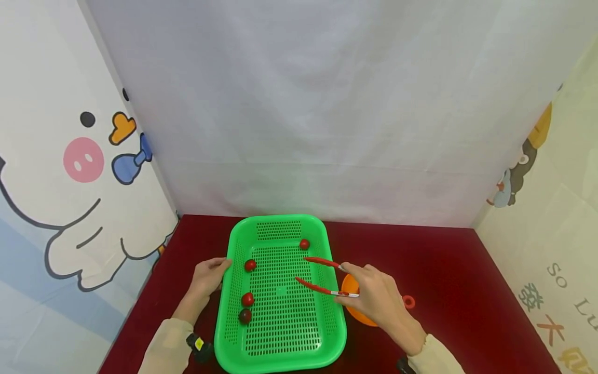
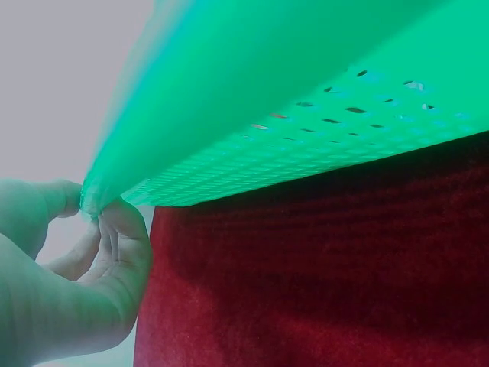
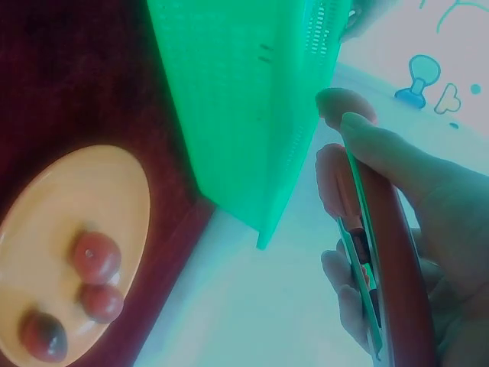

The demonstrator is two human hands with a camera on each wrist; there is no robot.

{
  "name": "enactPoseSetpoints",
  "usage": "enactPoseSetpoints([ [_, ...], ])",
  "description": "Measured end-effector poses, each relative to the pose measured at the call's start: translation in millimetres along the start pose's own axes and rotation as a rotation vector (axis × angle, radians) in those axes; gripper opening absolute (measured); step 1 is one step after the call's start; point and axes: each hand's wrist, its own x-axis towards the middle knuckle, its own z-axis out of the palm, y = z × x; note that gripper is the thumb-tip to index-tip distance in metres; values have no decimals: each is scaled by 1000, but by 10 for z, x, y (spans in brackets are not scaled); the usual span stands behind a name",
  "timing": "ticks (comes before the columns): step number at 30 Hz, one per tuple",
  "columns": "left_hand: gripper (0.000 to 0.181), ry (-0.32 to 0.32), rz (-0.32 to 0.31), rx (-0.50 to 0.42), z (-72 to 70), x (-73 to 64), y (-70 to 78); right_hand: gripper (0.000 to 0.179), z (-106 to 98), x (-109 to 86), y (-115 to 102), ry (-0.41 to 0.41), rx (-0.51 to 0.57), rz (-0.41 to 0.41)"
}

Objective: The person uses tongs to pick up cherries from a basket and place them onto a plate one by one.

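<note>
Clock positions are read from the head view, about the centre of the green basket (image 1: 282,340), which is set on a dark red cloth (image 1: 448,280). The basket's rim is pinched at 10 o'clock between thumb and fingers of the left hand (image 1: 207,275). At 3 o'clock the red-tipped tongs (image 1: 322,261) are gripped between thumb and fingers of the right hand (image 1: 371,291); their arms are spread, and the tips are held over the basket, pointed toward 9 o'clock.

Four round fruits are seen inside the basket: a red fruit (image 1: 304,244) at 1 o'clock, a second red one at 10, a third at 9, and a dark fruit (image 1: 245,316) at 8, just beside the third.

An orange plate (image 3: 99,176) is placed near the basket at 3 o'clock, partly hidden by the right hand. Three fruits are shown on it in the right wrist view, one darker. A pale curtain (image 1: 299,119) is hung at 12 o'clock.
</note>
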Motion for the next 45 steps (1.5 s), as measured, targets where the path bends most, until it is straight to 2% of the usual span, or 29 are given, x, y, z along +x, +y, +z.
enactPoseSetpoints([
  [10, 51, 2, -9, 28, -11, 2, -13, 74, 74, 127, -115, 7, -16, -108],
  [25, 50, -2, -9, 28, -8, -12, -33, 74, 202, 247, -271, -83, -22, -168],
  [36, 52, -3, -4, 43, -16, -11, -26, 72, 269, 295, -376, -234, 43, -133],
  [45, 51, -6, -1, 62, -24, 18, -33, 70, 334, 319, -438, -280, 53, -141],
])
